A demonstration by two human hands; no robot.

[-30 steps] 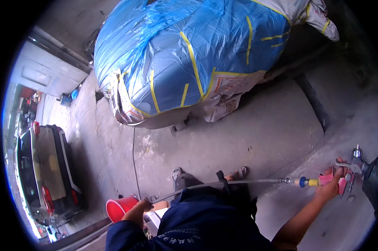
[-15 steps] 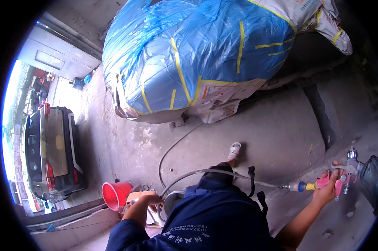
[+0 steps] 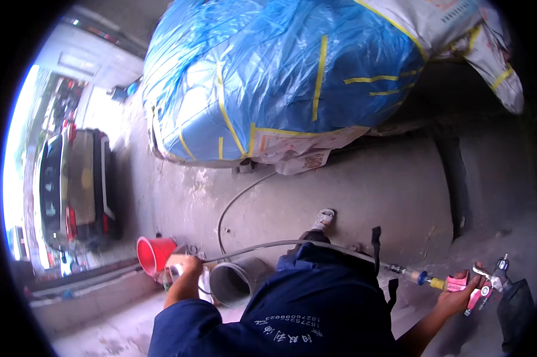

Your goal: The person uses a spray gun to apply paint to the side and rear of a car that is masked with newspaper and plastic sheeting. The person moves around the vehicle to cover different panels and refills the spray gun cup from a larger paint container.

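At the lower right, my right hand [image 3: 457, 297] is closed around the handle of a pink and silver spray gun [image 3: 484, 291]. Dark plastic [image 3: 515, 312] hangs at the gun's far end. A grey air hose [image 3: 304, 242] joins the handle through a yellow and blue coupling [image 3: 430, 281] and arcs across my body. Its other side reaches my left hand [image 3: 188, 263], which is closed around it; those fingers are partly hidden. Just beyond that hand is a red bucket [image 3: 156, 254], and a grey bucket [image 3: 232, 282] stands beside my forearm.
A car body [image 3: 286, 77] covered in blue plastic film, paper and yellow tape fills the far middle. More hose [image 3: 225, 211] lies on the concrete floor [image 3: 375, 184]. A dark vehicle [image 3: 78, 187] stands at the left, near a low ledge [image 3: 102, 291]. A dark gap [image 3: 454, 178] crosses the floor at right.
My left hand has moved left and away from my body, drawing the hose straighter. The spray gun has dropped lower in view and tilted. The grey bucket shows more fully.
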